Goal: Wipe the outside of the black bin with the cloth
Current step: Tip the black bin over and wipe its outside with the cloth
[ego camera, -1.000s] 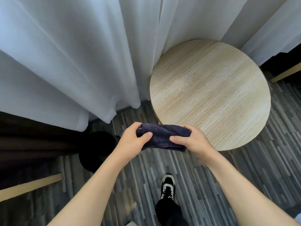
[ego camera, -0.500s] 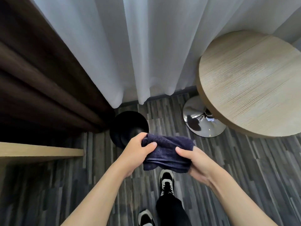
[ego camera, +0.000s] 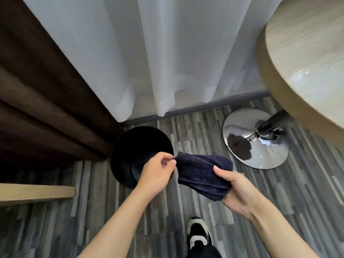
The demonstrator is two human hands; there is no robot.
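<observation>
I am holding the folded cloth (ego camera: 203,174) in my right hand (ego camera: 237,192), thumb clamped over it, while my left hand (ego camera: 158,173) is pinching its near corner. The black bin (ego camera: 130,155) is standing on the floor just beyond and below my left hand, against the brown curtain (ego camera: 42,108). Wiping one-handed, I am risking tipping the light bin or snagging that curtain.

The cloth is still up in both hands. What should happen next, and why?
Probably lower the cloth to the bin's outer wall. The right hand grips it, the left hand pinches a corner, and it is not yet touching the bin below.
</observation>
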